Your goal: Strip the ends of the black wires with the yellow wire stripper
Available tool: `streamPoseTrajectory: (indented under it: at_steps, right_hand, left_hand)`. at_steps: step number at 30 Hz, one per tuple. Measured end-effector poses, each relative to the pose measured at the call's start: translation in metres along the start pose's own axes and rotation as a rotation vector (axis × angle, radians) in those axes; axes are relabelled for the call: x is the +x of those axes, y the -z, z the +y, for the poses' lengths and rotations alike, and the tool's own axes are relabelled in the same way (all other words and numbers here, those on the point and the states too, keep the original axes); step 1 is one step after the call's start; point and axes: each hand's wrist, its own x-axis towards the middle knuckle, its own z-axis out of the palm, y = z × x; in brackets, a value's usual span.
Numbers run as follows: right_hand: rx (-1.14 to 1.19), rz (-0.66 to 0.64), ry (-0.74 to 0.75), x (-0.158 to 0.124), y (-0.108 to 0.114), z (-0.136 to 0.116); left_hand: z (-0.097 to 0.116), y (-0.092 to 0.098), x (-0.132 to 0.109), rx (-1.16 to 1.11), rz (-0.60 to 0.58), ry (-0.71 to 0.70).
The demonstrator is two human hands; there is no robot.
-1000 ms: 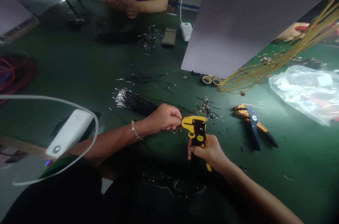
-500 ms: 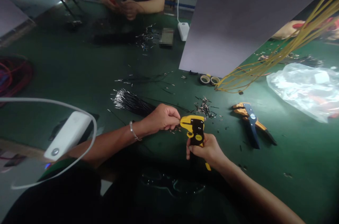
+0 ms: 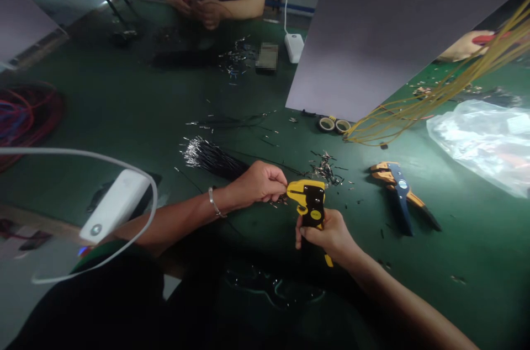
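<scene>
My right hand is wrapped around the handles of a yellow and black wire stripper, its jaws facing left. At those jaws, my left hand is closed in a pinch; whatever lies between the fingertips is too small to make out. Behind the left hand lies a bundle of black wires with bright stripped ends fanned to the left. Small cut bits of black insulation are heaped just beyond the stripper. A second wire stripper, blue and orange, rests on the table to the right.
Two tape rolls sit below a hanging grey panel. Yellow wires and a clear plastic bag are on the right. A white power bank with a cable lies left. Across the table, a co-worker's hands hold a red-handled tool.
The whole view has shifted slightly, so everything appears a little further right. Both hands and the wire stripper keep the same position relative to each other.
</scene>
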Motion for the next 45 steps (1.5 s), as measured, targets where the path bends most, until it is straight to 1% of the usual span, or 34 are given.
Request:
streamPoseTrajectory:
  at_steps: [8, 13, 16, 21, 23, 27, 32, 34, 36, 40, 42, 45]
  right_hand:
    - [-0.003, -0.003, 0.01, 0.0, 0.0, 0.002]
    - [0.012, 0.023, 0.001, 0.0, -0.002, 0.001]
    - [0.017, 0.001, -0.008, 0.0, -0.001, 0.0]
    - [0.019, -0.01, -0.011, 0.0, 0.001, -0.002]
    - [0.031, -0.028, -0.011, 0.0, 0.001, 0.0]
    - [0.046, -0.018, 0.008, 0.0, 0.003, 0.003]
    - [0.078, -0.107, -0.011, 0.0, 0.006, 0.002]
    - [0.108, -0.138, -0.021, 0.001, 0.008, 0.0]
    - [0.123, -0.102, -0.03, 0.002, 0.011, -0.002]
    - [0.148, 0.12, 0.003, 0.002, 0.024, -0.008]
    - [0.118, 0.127, 0.064, 0.0, 0.03, -0.012]
    - [0.06, 0.078, 0.048, -0.002, 0.031, -0.016]
  left_hand:
    - [0.002, -0.001, -0.001, 0.013, 0.015, -0.002]
    - [0.004, -0.002, -0.001, 0.02, 0.013, 0.0]
    - [0.003, -0.002, 0.0, 0.03, 0.047, 0.019]
    - [0.0, -0.003, 0.0, 0.017, 0.029, -0.01]
    - [0.001, -0.003, -0.001, 0.023, 0.043, -0.009]
    - [0.003, -0.003, -0.004, 0.021, 0.036, 0.002]
    - [0.004, -0.003, -0.004, 0.013, 0.012, -0.007]
    - [0.005, -0.004, -0.004, 0.009, 0.024, -0.007]
    - [0.005, -0.004, -0.005, 0.003, 0.054, -0.007]
    - [0.007, -0.003, -0.007, -0.011, 0.099, -0.024]
    - [0.007, -0.002, -0.006, 0.0, 0.109, -0.019]
    - [0.005, -0.002, -0.006, 0.008, 0.105, -0.023]
